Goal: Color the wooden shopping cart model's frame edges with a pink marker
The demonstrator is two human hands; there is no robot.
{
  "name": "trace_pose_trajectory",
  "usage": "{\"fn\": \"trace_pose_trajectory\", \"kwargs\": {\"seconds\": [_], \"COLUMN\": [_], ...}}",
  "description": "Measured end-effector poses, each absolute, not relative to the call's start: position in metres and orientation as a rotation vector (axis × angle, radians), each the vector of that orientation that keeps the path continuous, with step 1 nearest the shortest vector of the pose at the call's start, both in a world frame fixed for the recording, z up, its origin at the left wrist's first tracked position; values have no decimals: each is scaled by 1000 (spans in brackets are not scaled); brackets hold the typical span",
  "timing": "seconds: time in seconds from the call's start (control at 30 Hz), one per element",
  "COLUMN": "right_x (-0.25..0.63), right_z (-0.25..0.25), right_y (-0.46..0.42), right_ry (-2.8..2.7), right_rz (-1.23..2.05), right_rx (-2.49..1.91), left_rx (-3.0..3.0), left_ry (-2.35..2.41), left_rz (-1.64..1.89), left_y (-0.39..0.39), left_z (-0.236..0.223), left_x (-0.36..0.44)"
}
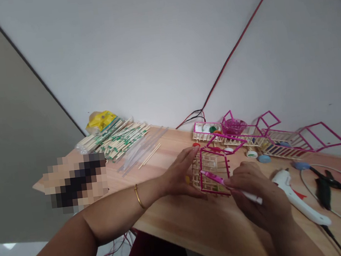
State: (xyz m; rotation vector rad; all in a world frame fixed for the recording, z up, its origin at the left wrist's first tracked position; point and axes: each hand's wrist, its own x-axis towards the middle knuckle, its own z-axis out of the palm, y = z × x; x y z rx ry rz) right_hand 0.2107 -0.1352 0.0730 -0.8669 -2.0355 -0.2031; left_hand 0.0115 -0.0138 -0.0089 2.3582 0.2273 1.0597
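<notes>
A small cage-like model [212,171] of wooden sticks with pink-painted edges stands on the wooden table [181,221]. My left hand [180,175] rests against its left side, fingers stretched along it, steadying it. A gold bangle sits on that wrist. My right hand [258,200] is closed around a pink and white pen [226,184], whose tip touches the front of the model.
More stick-and-pink-frame models [270,137] line the back of the table. A white glue gun [298,199] and black pliers [334,185] lie at the right. Wrapped chopsticks [116,140] and a yellow bag [102,120] sit at the back left. A blurred patch lies at the table's left end.
</notes>
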Motion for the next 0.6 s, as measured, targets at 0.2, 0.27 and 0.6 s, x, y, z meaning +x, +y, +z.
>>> {"fn": "trace_pose_trajectory", "kwargs": {"seconds": [0.2, 0.27, 0.6], "right_x": [206, 206, 205], "right_z": [78, 78, 79], "right_y": [-138, -138, -137], "right_ry": [-2064, -2064, -2034], "right_rz": [-86, -75, -92], "right_rx": [-782, -774, -793], "left_rx": [2349, 2353, 2350], "left_ry": [235, 245, 241], "left_rz": [1068, 1058, 1032], "left_y": [-11, -11, -11], "left_z": [-9, -10, -12], "left_x": [13, 13, 11]}}
